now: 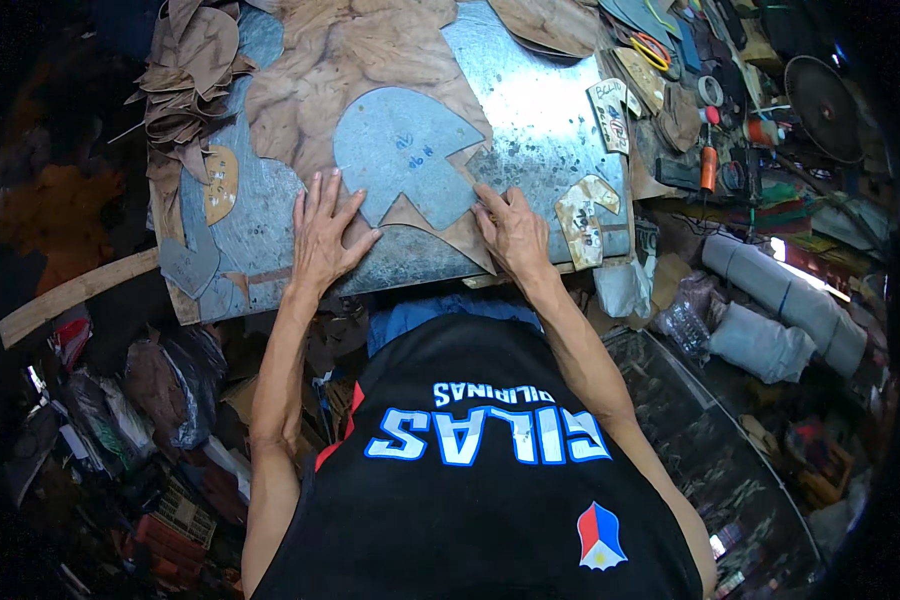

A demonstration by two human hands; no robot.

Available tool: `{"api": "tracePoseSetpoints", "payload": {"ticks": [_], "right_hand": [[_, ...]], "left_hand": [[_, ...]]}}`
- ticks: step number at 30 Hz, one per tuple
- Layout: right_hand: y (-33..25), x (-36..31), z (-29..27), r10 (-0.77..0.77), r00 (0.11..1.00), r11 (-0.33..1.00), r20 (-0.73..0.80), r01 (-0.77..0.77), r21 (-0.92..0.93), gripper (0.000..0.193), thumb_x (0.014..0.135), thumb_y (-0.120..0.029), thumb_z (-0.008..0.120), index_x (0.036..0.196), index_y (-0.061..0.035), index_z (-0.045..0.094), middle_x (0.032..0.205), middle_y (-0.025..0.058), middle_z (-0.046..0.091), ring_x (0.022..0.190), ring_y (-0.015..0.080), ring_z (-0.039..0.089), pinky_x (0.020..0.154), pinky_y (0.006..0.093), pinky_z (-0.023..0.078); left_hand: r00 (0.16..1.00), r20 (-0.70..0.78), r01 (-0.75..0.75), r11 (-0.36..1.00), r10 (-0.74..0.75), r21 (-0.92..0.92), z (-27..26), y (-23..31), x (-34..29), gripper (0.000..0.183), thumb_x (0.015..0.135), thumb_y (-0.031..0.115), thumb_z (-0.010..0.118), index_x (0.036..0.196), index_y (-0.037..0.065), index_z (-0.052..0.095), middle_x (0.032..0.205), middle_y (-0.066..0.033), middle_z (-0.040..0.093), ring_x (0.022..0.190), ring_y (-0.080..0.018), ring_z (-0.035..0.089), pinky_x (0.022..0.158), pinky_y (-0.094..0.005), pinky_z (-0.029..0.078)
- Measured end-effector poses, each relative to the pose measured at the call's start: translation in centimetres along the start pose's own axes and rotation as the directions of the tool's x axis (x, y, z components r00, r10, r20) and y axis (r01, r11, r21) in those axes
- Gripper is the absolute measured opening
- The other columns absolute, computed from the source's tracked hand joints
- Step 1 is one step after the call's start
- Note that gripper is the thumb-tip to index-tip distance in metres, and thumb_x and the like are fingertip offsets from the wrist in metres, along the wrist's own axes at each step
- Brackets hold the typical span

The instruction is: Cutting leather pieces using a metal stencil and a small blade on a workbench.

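A grey rounded pattern template (395, 140) with a notched lower right side and blue handwriting lies flat on a brown piece of leather (300, 90). My left hand (325, 238) rests palm down with its fingers spread, the fingertips at the template's left edge. At the template's right edge is my right hand (515, 235), its index finger reaching toward the notch and the other fingers curled in. Whatever those curled fingers hold is too small and too hidden to name. Below the template, a pointed flap of the leather (455, 235) shows between the hands.
The metal-topped table (530, 110) also bears small templates (585, 220) at the right and a yellowish one (221, 185) at the left. Piled leather pieces (195, 70) sit far left. Orange-handled scissors (652, 50), an orange-handled tool (709, 168) and a fan (823, 108) are at the far right.
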State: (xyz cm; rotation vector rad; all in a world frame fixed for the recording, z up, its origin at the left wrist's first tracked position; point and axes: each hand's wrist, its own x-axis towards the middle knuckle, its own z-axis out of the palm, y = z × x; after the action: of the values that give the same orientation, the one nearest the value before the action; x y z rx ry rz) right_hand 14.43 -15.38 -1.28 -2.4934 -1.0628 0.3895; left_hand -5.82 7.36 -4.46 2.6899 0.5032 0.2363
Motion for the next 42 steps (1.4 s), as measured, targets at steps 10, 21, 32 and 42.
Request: {"api": "tracePoseSetpoints", "payload": {"ticks": [10, 21, 32, 42], "right_hand": [[0.3, -0.5, 0.4, -0.04, 0.997, 0.999, -0.072, 0.042, 0.029, 0.027, 0.091, -0.026, 0.068, 0.117, -0.0192, 0.068, 0.087, 0.0127, 0.058, 0.072, 0.0357, 0.064, 0.06, 0.0462, 0.051], [0.4, 0.2, -0.2, -0.024, 0.999, 0.998, -0.026, 0.026, 0.059, 0.029, 0.092, -0.025, 0.067, 0.12, -0.0171, 0.067, 0.087, 0.0132, 0.059, 0.075, 0.0342, 0.064, 0.064, 0.045, 0.051], [0.6, -0.2, 0.3, -0.103, 0.993, 0.994, -0.057, 0.104, 0.012, 0.03, 0.093, -0.024, 0.066, 0.122, -0.0175, 0.065, 0.086, 0.0135, 0.056, 0.071, 0.0355, 0.063, 0.06, 0.0458, 0.051], [0.8, 0.1, 0.3, -0.114, 0.993, 0.993, 0.007, 0.114, 0.002, 0.033, 0.094, -0.026, 0.064, 0.126, -0.0196, 0.063, 0.088, 0.0141, 0.055, 0.068, 0.0368, 0.062, 0.058, 0.0473, 0.051]], "left_hand": [[1.0, 0.005, 0.026, 1.0, -0.026, 0.014, 0.6, 0.1, 0.1, 0.057, 0.082, 0.042, 0.074, 0.132, 0.017, 0.064, 0.156, -0.0173, 0.037, 0.146, -0.042, 0.026, 0.118, -0.0584, 0.017], [0.999, -0.001, 0.038, 0.998, -0.038, -0.049, 0.2, 0.6, 0.1, 0.059, 0.081, 0.041, 0.075, 0.133, 0.018, 0.063, 0.158, -0.016, 0.034, 0.147, -0.0424, 0.024, 0.118, -0.0583, 0.017], [0.999, -0.029, 0.028, 0.996, -0.031, -0.083, 0.8, 0.7, -0.2, 0.057, 0.08, 0.042, 0.073, 0.131, 0.018, 0.064, 0.154, -0.0173, 0.039, 0.145, -0.0424, 0.028, 0.117, -0.0596, 0.018], [0.997, -0.033, 0.064, 0.997, -0.066, -0.048, 1.0, 0.5, -0.7, 0.055, 0.083, 0.042, 0.071, 0.131, 0.017, 0.063, 0.155, -0.0162, 0.039, 0.145, -0.042, 0.028, 0.118, -0.0596, 0.017]]}}
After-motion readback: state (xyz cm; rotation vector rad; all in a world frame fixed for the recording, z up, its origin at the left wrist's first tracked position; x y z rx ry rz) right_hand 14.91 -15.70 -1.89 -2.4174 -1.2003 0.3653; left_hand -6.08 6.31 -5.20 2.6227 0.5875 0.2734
